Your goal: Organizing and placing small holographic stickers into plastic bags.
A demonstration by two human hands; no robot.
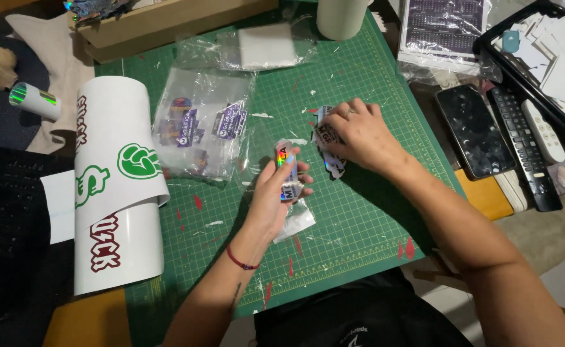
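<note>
My left hand [275,196] grips a small clear plastic bag with shiny holographic stickers [287,172] in it, just above the green cutting mat [359,212]. My right hand [358,133] lies flat on the mat, fingers curled over a small pile of holographic stickers [329,160]. The two hands are close together near the mat's middle. A red string bracelet circles my left wrist.
Clear bags of purple stickers [199,125] lie left of my hands. A curled white sheet with green and red printed shapes [116,186] rests at the mat's left edge. A phone [475,132], remotes [523,148], a black tray of white cards [552,51] sit right; cardboard box [167,22] behind.
</note>
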